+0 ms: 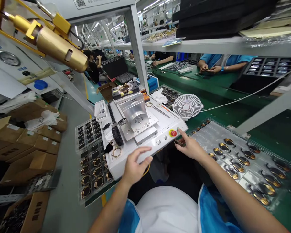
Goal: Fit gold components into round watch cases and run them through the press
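My left hand [135, 164] is at the front edge of the white machine base [117, 163], its fingers apart and nothing in it. The index finger of my right hand [191, 147] reaches the green button [178, 128] at the panel's right end, beside a red emergency stop button [173, 133]. Under that hand's fingers shows a small round dark part [178, 142], partly hidden. On the base stands a metal fixture [133, 111], with a gold ring part [124, 88] in a black holder on top. Another gold ring [116, 152] lies at the base's left corner.
Trays of round gold-rimmed parts [97, 171] lie left of the machine. On the right, a clear tray [208, 136] holds several black-and-gold parts with cables. A white fan [187, 106] and tweezers [161, 111] sit nearby. A gold cylinder [60, 48] overhangs upper left. Co-workers sit opposite.
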`<state>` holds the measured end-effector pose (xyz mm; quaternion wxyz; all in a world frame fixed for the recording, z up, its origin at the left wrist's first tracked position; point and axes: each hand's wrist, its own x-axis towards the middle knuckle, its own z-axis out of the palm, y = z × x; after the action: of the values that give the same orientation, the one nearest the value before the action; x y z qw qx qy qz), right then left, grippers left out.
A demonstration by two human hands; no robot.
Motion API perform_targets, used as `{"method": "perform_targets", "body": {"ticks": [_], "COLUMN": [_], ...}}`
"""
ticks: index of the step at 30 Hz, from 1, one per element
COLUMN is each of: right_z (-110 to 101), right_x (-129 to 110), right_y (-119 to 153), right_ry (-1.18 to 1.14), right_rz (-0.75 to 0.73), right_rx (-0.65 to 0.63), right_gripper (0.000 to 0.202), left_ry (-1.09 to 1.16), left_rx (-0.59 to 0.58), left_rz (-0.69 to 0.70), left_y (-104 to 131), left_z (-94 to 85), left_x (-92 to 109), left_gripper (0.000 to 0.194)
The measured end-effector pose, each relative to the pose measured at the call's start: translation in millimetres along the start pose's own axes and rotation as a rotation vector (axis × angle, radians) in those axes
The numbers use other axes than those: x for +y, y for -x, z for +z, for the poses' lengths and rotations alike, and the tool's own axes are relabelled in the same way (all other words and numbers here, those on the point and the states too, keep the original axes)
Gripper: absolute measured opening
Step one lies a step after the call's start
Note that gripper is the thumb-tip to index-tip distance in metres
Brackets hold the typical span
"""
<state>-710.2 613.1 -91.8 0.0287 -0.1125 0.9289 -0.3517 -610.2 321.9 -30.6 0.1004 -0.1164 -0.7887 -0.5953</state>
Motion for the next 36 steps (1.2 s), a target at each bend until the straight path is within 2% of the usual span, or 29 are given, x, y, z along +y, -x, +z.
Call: {"method": "perform_targets", "body": {"ticks": [2, 5, 8, 11, 14, 17, 19, 21, 24, 26, 29, 36], "right_z": [-2.3, 5.3, 24.9, 43.3, 45.8, 21.5, -10.0, -47.7, -95.1, -110.9, -113.1, -110.5], "right_x": [-3.7, -20.7, -45.1, -63.6, -65.4, -38.4, -0.8, 46.6, 111.5, 138.3, 154.1, 152.7], "right_y": [7.4, 29.5, 52.3, 62.8, 60.4, 48.1, 36.8, 26.5, 19.4, 20.4, 23.8, 26.7], "right_ry": [-0.119, -0.433, -0.634, -0.674, -0.647, -0.446, -0.232, -0.036, 0.023, 0.031, 0.041, 0.007], "right_rz": [-0.048, -0.223, -0.388, -0.427, -0.481, -0.481, -0.307, -0.022, 0.094, 0.098, 0.085, 0.109], "right_rx": [-0.009, -0.078, -0.065, 0.049, 0.083, 0.045, 0.116, 0.27, 0.356, 0.368, 0.376, 0.41], "right_gripper": [0.077, 0.086, 0.092, 0.089, 0.083, 0.073, 0.052, 0.029, 0.034, 0.043, 0.046, 0.03], "left_ry": [0.21, 0.498, 0.703, 0.815, 0.847, 0.824, 0.791, 0.765, 0.758, 0.759, 0.75, 0.731], "left_rx": [-0.049, -0.085, -0.067, 0.011, 0.056, 0.077, 0.09, 0.095, 0.089, 0.075, 0.054, 0.048], "left_rz": [-0.245, -0.417, -0.444, -0.457, -0.474, -0.496, -0.512, -0.518, -0.519, -0.515, -0.512, -0.536], "left_y": [22.3, 40.1, 43.8, 39.3, 33.3, 31.0, 32.0, 34.6, 39.1, 40.9, 40.9, 42.4], "left_z": [25.1, 50.2, 62.5, 69.6, 73.7, 71.4, 66.4, 60.8, 56.4, 56.8, 58.7, 53.3], "left_x": [-17.2, -27.6, -32.0, -36.6, -39.1, -39.6, -40.5, -42.0, -43.6, -43.3, -41.4, -41.9], "left_gripper": [0.032, 0.046, 0.057, 0.055, 0.05, 0.047, 0.046, 0.043, 0.04, 0.041, 0.042, 0.044]}}
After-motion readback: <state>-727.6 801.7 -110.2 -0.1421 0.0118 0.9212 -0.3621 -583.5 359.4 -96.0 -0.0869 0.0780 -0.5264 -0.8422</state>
